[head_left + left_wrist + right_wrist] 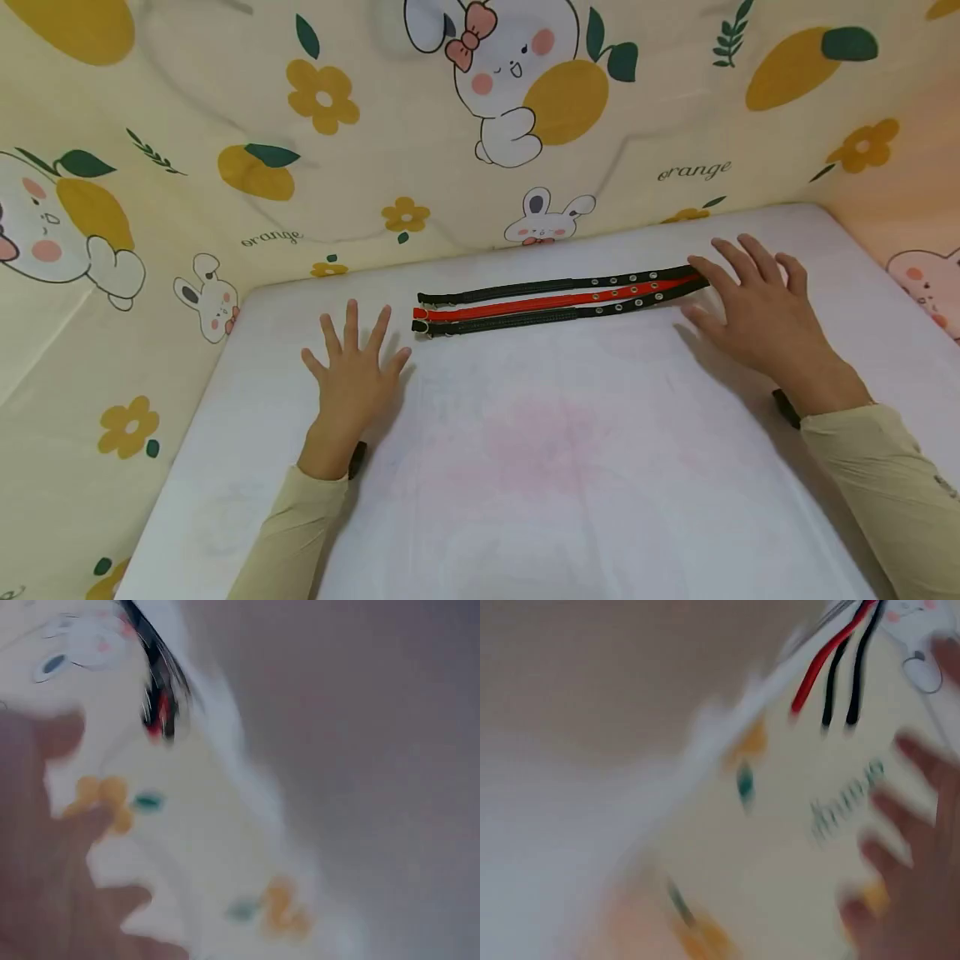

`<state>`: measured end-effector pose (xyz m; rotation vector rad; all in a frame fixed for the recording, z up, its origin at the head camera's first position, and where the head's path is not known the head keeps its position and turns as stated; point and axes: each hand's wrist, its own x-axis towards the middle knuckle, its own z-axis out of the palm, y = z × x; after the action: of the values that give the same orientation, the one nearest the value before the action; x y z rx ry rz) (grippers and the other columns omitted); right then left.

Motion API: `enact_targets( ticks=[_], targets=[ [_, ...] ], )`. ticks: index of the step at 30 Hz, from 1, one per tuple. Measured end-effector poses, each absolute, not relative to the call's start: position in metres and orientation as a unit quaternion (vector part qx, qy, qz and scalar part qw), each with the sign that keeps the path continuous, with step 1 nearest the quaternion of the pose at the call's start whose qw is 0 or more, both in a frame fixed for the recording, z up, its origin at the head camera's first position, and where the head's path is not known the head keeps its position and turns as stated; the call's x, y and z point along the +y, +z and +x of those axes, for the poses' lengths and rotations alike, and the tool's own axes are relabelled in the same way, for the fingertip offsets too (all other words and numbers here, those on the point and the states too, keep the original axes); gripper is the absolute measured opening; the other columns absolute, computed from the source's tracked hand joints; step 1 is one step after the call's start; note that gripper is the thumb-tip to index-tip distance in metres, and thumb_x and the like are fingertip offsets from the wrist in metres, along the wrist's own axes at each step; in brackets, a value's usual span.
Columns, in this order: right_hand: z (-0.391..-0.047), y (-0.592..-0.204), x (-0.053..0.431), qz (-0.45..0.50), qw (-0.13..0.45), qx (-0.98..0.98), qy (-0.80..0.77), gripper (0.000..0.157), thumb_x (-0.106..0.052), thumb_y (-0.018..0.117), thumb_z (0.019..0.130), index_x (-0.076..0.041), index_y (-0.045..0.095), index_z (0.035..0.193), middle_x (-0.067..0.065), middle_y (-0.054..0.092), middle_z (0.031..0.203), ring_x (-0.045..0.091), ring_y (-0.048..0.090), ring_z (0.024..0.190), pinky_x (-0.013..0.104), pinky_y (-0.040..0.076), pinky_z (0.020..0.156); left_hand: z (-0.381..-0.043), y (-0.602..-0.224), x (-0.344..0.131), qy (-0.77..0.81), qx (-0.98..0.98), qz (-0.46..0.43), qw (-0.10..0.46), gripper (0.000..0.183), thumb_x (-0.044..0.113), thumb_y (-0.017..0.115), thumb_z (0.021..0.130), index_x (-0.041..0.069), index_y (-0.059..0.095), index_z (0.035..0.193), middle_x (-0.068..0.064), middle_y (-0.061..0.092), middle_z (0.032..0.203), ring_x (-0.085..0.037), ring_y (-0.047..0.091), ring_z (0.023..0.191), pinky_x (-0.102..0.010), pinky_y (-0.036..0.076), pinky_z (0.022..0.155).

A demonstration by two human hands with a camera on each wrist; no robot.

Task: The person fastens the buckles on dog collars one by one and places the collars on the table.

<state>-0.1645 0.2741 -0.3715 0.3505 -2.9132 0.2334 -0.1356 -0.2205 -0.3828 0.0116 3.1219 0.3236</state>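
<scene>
Three narrow strap collars lie side by side on the white table. The far one is a black collar [517, 290], the middle a red collar [517, 305], and the near one another black collar [510, 322]. Small metal buckles [424, 315] are at their left ends, eyelets toward the right. My left hand [349, 392], fingers spread, is just left of the buckle ends and apart from them. At the far end, my right hand [761, 321] has loosely bent, parted fingers, its fingertips right at the strap tips. Both wrist views are blurred; the red strap [821, 664] shows beyond the right fingers.
A white table [525, 467] with a faint pink patch lies under both hands. Cream cloth [420, 158] printed with rabbits, oranges and flowers rises behind its far edge and along the left side. More printed cloth [918, 183] stands at the right.
</scene>
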Motion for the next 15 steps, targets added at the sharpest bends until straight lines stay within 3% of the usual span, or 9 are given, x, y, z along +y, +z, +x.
enact_targets(
  ticks=[4,7,11,15],
  targets=[
    [-0.172,-0.349,0.279,0.094,0.070,-0.986,0.121,0.063,-0.037,0.060,0.098,-0.011,0.037,0.150,0.022,0.014,0.164,0.045,0.003,0.152,0.072,0.014,0.105,-0.148,-0.363,-0.224,0.295,0.953,0.009,0.068,0.070,0.055,0.040,0.103,0.029,0.011,0.161,-0.014,-0.002,0.169,-0.046,-0.006,0.153,-0.078,0.009,0.112],
    [-0.178,-0.328,0.283,0.067,0.018,-0.973,0.220,0.064,-0.044,0.053,0.100,-0.012,0.036,0.153,0.026,0.017,0.162,0.054,0.013,0.146,0.074,0.016,0.106,-0.158,-0.347,-0.227,0.530,0.841,-0.025,0.110,0.065,0.050,0.044,0.103,0.026,0.021,0.160,-0.012,0.012,0.168,-0.038,0.007,0.155,-0.067,0.017,0.119],
    [-0.180,-0.320,0.286,0.019,-0.060,-0.935,0.350,0.072,-0.056,0.050,0.098,-0.016,0.031,0.156,0.027,0.030,0.157,0.053,0.026,0.140,0.069,0.026,0.105,-0.163,-0.342,-0.232,0.758,0.641,-0.083,0.088,0.052,0.043,0.047,0.104,0.023,0.038,0.152,-0.010,0.036,0.158,-0.033,0.032,0.146,-0.049,0.035,0.115],
    [-0.180,-0.333,0.289,0.006,-0.094,-0.917,0.386,0.075,-0.055,0.057,0.096,-0.017,0.032,0.155,0.021,0.038,0.153,0.042,0.034,0.140,0.059,0.034,0.102,-0.166,-0.355,-0.235,0.815,0.565,-0.108,0.076,0.042,0.032,0.055,0.103,0.020,0.048,0.142,-0.006,0.056,0.137,-0.030,0.052,0.130,-0.040,0.046,0.105]
  ],
)
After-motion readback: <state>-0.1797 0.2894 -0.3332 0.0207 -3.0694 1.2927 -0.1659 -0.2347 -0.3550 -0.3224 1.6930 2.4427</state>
